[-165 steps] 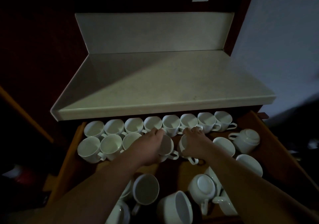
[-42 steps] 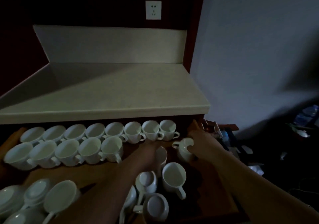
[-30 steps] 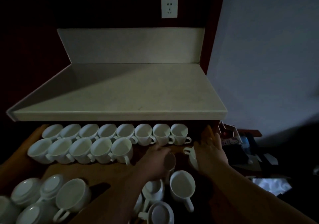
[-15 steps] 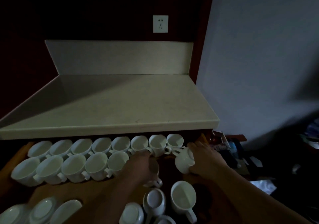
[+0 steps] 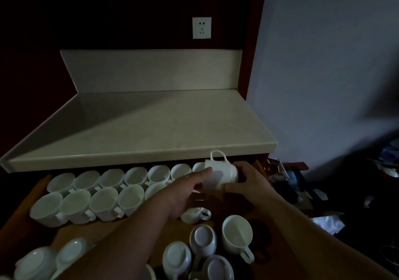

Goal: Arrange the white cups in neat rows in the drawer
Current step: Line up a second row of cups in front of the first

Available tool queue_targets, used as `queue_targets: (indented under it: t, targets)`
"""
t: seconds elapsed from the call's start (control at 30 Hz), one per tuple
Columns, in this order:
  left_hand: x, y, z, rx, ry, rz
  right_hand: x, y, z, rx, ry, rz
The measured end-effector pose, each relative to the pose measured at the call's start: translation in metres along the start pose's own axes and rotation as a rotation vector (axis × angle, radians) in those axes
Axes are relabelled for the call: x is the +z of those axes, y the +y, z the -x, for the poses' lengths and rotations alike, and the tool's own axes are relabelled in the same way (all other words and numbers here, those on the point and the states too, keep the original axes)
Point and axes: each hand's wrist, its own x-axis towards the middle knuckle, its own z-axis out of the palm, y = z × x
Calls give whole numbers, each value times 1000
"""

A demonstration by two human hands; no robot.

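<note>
White cup (image 5: 220, 177) held on its side in the air over the drawer's (image 5: 36, 195) far right corner, handle pointing up, mouth facing left, base toward the right. Right hand (image 5: 246, 181) wraps the base end, thumb under the cup body, fingers curled behind it, so a closed grasp on the cup. Left hand (image 5: 187, 191) reaches in from the left, fingertips touching the cup's rim end, fingers loosely extended; can't tell if it actually grips or only steadies. Under the left palm another cup (image 5: 195, 214) sits upright on the drawer floor, handle to the right, partly hidden. Far edge of drawer: back row of cups (image 5: 112, 177) upright, rims touching, running from left side to under the held cup. Just in front, second row of cups (image 5: 86, 204), upright, handles pointing right, covers the left half only. Near edge: loose cups, one upright cup (image 5: 237, 234) at right with handle toward the near edge, several overturned cups (image 5: 203, 239) beside it, bases up; more overturned cups at near left corner (image 5: 38, 262). Countertop (image 5: 140, 128) overhangs the drawer's far edge. Wall socket (image 5: 201, 27) above the backsplash. Scene dim, clutter on floor at right unreadable.
</note>
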Motion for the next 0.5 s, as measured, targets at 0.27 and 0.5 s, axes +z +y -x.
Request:
queue_targets:
  t: [0.27,0.5]
  targets:
    - [-7,16,0,274,114,-159,7,-31,2,-101,-6,-288]
    - [-12,49,5,474,90,-865,-17,-61,-8,-221,-239,245]
